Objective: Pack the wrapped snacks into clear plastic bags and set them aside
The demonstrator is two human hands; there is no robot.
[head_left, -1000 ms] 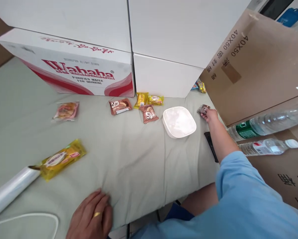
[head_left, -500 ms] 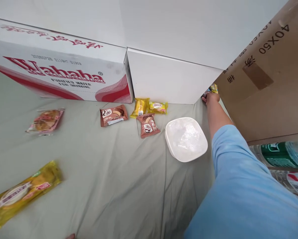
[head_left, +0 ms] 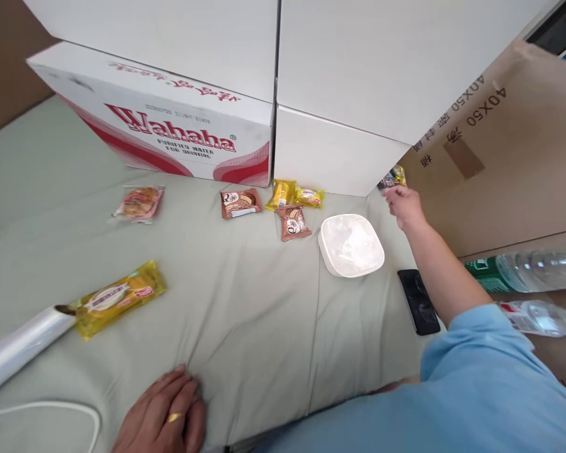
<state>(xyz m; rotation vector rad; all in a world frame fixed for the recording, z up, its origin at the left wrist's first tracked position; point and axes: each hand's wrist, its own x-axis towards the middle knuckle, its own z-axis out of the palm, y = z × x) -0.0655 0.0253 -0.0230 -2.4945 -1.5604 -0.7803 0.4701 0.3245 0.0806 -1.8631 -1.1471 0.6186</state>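
My right hand (head_left: 404, 206) reaches into the far right corner, its fingers loosely bent beside a small heap of shiny snack packets (head_left: 398, 174). It looks to hold nothing, though the packets are partly behind the fingers. My left hand (head_left: 162, 415) rests back-up on the grey-green sheet, a ring on one finger, its fingers lying on the cloth. Between the hands stands a white lidded plastic box (head_left: 352, 245). Left of that box lie two brown-wrapped cakes, one (head_left: 293, 223) nearer it, another (head_left: 240, 202) farther left, with two small yellow packets (head_left: 281, 194) behind.
A long yellow-wrapped bread (head_left: 122, 296) touches a plastic-film roll (head_left: 25, 349) at left. A pink-wrapped pastry (head_left: 140, 203) lies before the Wahaha carton (head_left: 169, 129). White panels close the back. A brown carton (head_left: 514, 157), bottles (head_left: 537, 270) and a black phone-like object (head_left: 419, 302) line the right.
The view has drawn back and turned left. My right hand has pulled back slightly from the corner packets, which stay there. My left hand has come fully into view on the sheet.
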